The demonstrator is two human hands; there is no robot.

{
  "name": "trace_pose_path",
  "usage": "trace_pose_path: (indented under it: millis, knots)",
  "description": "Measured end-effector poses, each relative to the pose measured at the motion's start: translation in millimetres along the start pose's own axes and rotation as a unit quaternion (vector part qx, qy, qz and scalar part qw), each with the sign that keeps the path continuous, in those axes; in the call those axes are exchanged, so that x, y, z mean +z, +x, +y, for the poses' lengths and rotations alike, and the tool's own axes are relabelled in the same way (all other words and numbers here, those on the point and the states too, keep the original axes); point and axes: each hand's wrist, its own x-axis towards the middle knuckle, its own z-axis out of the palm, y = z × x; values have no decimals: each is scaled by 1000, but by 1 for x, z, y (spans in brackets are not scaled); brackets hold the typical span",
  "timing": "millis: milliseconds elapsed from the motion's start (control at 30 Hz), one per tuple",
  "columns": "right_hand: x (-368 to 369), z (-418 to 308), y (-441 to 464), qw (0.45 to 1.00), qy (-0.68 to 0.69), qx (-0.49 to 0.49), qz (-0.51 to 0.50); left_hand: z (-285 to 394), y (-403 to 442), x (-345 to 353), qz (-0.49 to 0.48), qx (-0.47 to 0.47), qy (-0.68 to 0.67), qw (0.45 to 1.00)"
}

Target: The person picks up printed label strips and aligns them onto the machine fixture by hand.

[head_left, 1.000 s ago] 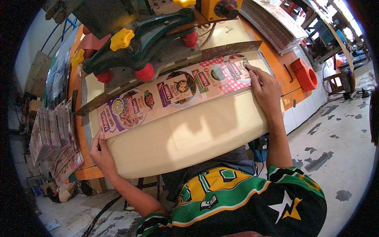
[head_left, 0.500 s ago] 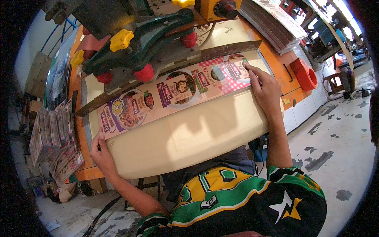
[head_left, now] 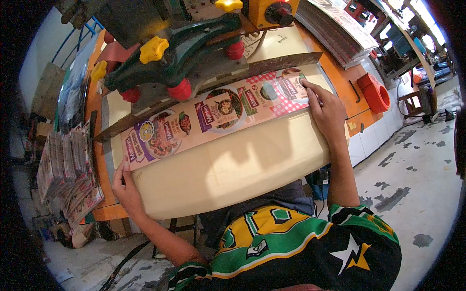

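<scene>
A long printed strip (head_left: 194,116) with food pictures lies on a cream-coloured board (head_left: 233,160), its far side along a metal bar (head_left: 272,63) under the green machine. My left hand (head_left: 127,189) grips the strip's lower left corner, thumb and finger pressed together. At the strip's right end my right hand (head_left: 324,107) pinches the edge between thumb and fingers. Red rubber feet (head_left: 179,89) and yellow knobs (head_left: 154,50) belong to the machine (head_left: 194,48) just above the strip.
Stacks of printed sheets stand at the left (head_left: 65,165) and at the upper right (head_left: 335,31). A red tube-shaped object (head_left: 374,93) and a thin black tool (head_left: 355,90) lie on the orange table (head_left: 357,117) at the right.
The machine, bar and strip appear very slightly shifted to the right and down in the picture. Both hands keep their hold on the strip.
</scene>
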Motion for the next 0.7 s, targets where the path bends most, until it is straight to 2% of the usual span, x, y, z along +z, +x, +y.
trace_pose_path:
  millis: [700]
  knots:
    - [-2, -1, 0, 1000, 8, 3, -4, 4, 0, 0, -2, -13, -12, 1000]
